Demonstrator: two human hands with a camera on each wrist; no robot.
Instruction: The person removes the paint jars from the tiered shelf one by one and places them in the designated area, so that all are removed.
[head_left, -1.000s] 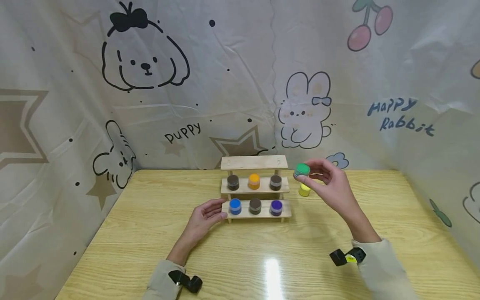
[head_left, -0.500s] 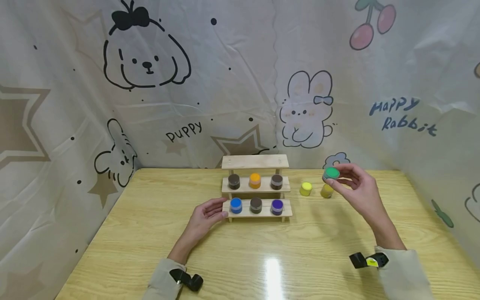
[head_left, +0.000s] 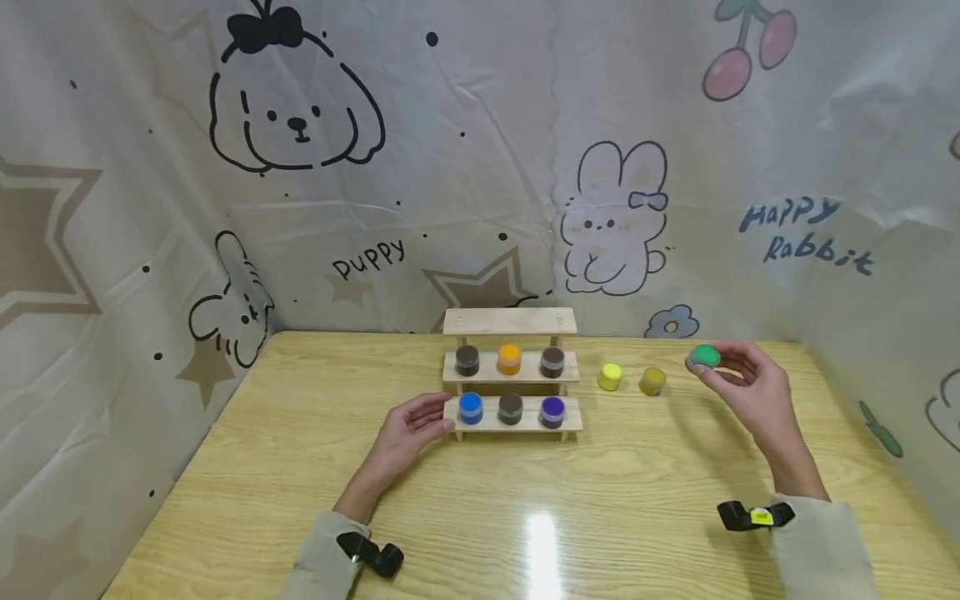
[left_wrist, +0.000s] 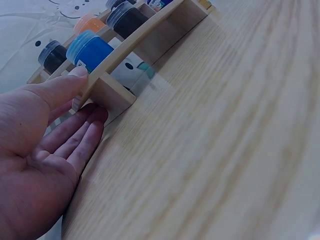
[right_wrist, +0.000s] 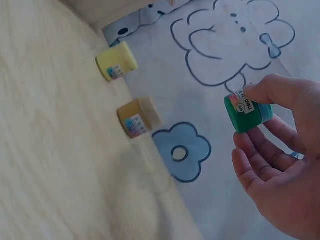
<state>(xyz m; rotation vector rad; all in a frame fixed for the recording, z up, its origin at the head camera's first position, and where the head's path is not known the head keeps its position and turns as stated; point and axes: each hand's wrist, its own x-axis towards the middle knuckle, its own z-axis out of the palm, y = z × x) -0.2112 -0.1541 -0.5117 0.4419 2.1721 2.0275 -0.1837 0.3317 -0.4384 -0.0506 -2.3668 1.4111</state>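
My right hand (head_left: 756, 390) pinches a small green paint jar (head_left: 703, 357) between thumb and fingers, held above the table at the right; its label shows in the right wrist view. My left hand (head_left: 408, 429) grips the left end of the lower step of a wooden tiered rack (head_left: 510, 322), thumb at the step's edge and fingers beneath in the left wrist view. On the lower step stand a blue jar (head_left: 471, 408), a dark jar (head_left: 511, 408) and a purple jar (head_left: 552, 412). The middle step bears an orange jar (head_left: 509, 359) between two dark jars (head_left: 467, 361).
Right of the rack, a yellow jar (head_left: 611, 377) and an ochre jar (head_left: 652, 382) stand on the wooden table (head_left: 420, 517). A printed curtain (head_left: 465, 167) hangs behind and along both sides. The rack's top step holds no jars.
My right hand has carried the green jar rightward, past the yellow and ochre jars, bringing both into full view. The left hand stays at the rack.
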